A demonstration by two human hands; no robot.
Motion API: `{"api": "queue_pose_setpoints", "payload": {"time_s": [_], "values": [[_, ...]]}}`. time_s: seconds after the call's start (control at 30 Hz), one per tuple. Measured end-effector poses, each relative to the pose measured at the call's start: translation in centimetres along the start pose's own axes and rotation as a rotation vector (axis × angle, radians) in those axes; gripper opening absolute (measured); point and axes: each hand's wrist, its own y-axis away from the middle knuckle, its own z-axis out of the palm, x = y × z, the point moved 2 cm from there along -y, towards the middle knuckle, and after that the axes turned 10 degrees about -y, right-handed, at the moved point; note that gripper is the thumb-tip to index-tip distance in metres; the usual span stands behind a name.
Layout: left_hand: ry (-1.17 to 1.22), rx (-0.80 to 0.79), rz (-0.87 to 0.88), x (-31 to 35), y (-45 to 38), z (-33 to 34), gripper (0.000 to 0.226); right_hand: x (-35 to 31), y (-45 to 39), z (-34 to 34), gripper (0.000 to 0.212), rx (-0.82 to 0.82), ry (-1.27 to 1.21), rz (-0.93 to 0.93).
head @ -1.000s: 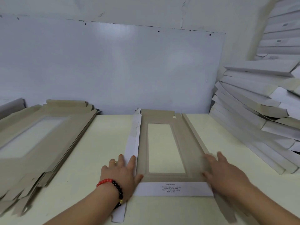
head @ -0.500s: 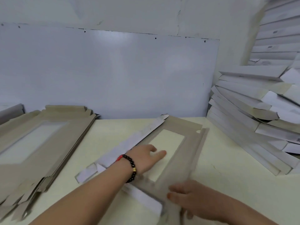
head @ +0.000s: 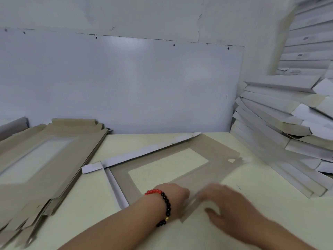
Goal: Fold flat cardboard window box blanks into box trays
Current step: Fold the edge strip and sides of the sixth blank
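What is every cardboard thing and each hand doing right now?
blank on the table: lying flat, turned slantwise, two side flaps folded up.
left hand: on the blank's near edge; grip unclear.
right hand: blurred, on the near flap.
stack of blanks: flat, unfolded.
pile of folded boxes: stacked, leaning.

Left hand (head: 177, 193), beaded wrist, reaches toward one o'clock, fingers hidden; right hand (head: 228, 210), blurred, lies palm-down toward ten o'clock

A packing workroom: flat cardboard blanks (head: 41, 159) piled at the left, folded white boxes (head: 288, 127) stacked high at the right on a pale table (head: 261, 186).
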Motion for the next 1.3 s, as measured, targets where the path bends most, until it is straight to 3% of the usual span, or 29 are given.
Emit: {"api": "queue_pose_setpoints", "payload": {"time_s": [0.1, 0.17, 0.23, 0.4, 0.57, 0.67, 0.83, 0.93, 1.0, 1.03, 1.1, 1.17, 1.23, 1.3], "values": [[-0.013, 0.003, 0.032, -1.1, 1.7, 0.6, 0.04, 5.7, 0.5, -2.5, 0.075, 0.012, 0.392, 0.222], [-0.027, 0.004, 0.067, -2.0, 2.9, 1.2, 0.037, 8.7, 1.3, -3.7, 0.079, -0.033, 0.469, 0.336], [-0.042, -0.011, 0.087, -3.3, 3.9, 1.8, 0.04, 10.8, 2.3, -3.9, 0.069, -0.121, 0.513, 0.355], [0.006, 0.043, -0.012, -6.9, 4.4, 1.8, 0.04, 12.8, 4.9, -4.8, 0.039, -0.218, 0.402, 0.32], [-0.136, 0.367, -0.046, -7.2, 3.4, -0.2, 0.061, 11.7, 6.6, -5.9, 0.045, -0.238, 0.357, 0.349], [-0.078, 0.498, 0.02, -4.7, 3.6, -0.7, 0.06, 9.8, 6.5, -5.9, 0.054, -0.265, 0.234, 0.399], [0.083, 0.411, 0.161, 1.9, 3.3, 0.8, 0.093, 3.0, 4.4, -2.7, 0.038, -0.278, 0.019, 0.294], [0.074, 0.394, 0.155, 3.9, 2.6, 1.5, 0.082, -0.8, 2.5, -0.4, 0.036, -0.356, -0.151, 0.175], [0.005, 0.44, 0.191, 3.1, 2.9, 1.6, 0.056, -1.2, 1.9, -0.3, 0.045, -0.364, -0.283, 0.151], [-0.078, 0.499, 0.234, 2.3, 3.2, 1.8, 0.043, -0.6, 2.0, -0.8, 0.039, -0.333, -0.342, 0.188], [-0.192, 0.517, 0.288, 0.0, 4.1, 2.1, 0.028, 2.5, 2.3, -2.0, 0.028, -0.201, -0.168, 0.169], [-0.276, 0.427, 0.257, -2.9, 4.7, 2.6, 0.041, 5.6, 2.6, -3.0, 0.039, -0.125, 0.249, 0.104], [-0.318, 0.334, 0.201, -5.5, 4.8, 3.0, 0.053, 8.3, 2.8, -3.1, 0.048, -0.255, 0.491, 0.165], [-0.384, 0.234, 0.094, -7.5, 4.9, 3.2, 0.051, 9.6, 3.1, -2.9, 0.044, -0.323, 0.519, 0.195]]}}
